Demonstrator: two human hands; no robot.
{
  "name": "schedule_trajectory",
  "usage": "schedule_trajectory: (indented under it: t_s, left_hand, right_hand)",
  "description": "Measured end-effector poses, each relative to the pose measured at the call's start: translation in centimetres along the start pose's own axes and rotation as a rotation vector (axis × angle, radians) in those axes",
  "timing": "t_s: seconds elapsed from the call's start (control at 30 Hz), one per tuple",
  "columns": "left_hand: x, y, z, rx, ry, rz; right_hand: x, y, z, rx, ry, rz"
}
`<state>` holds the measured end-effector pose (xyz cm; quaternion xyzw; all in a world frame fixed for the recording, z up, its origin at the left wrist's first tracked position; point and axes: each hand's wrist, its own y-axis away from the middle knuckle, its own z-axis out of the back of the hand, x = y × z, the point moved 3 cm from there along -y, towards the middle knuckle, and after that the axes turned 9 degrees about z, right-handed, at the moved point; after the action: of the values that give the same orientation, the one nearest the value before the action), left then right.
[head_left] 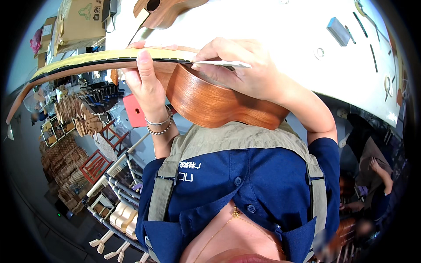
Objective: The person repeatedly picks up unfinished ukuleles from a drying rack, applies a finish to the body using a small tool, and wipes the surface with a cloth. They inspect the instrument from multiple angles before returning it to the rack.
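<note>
Sighting along the ukulele [219, 103] from out here, I take its neck [98, 66] as the axis that counts: it runs leftward from the body, which sits in front of the apron [237, 136], and its far end curves down near the rim, where the lens bends straight edges. My left hand [147, 85] is closed around that neck a little short of the body, thumb over the near side, fingertips showing beyond the yellow tape [101, 55]. My right hand [252, 65] is the nearer one to the joint of neck and body; thumb and fingers pinch a thin pale strip [228, 64] lying roughly along the same line, one end jutting right. Blade or folded sheet, I cannot tell, nor whether its left end touches the black fingerboard edge [171, 60] or stops just beside it. Any stroke from here, I judge, depends on lining the strip up with that edge, which leads left from the right fingertips straight to the left thumb. Beyond both hands, a second instrument body [175, 13] lies on the white bench [280, 26].
</note>
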<state>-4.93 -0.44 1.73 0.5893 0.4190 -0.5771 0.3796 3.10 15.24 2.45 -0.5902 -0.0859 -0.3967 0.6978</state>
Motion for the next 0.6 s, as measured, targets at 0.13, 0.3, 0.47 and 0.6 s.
schedule_trajectory:
  t_s: [0.13,0.3,0.47,0.6]
  left_hand:
    - [0.2,-0.1,0.1,-0.026,0.019,0.014]
    - [0.1,-0.2,0.0,-0.045,0.02,0.034]
    - [0.2,-0.3,0.1,-0.05,0.049,0.026]
    - [0.3,-0.1,0.4,-0.068,0.062,0.055]
  right_hand:
    - [-0.3,0.7,0.4,0.036,0.008,-0.04]
    - [-0.5,2.6,1.4,0.126,0.05,-0.071]
    - [-1.0,4.1,3.2,0.124,0.075,-0.2]
    - [-6.8,8.3,6.4,-0.027,0.083,-0.584]
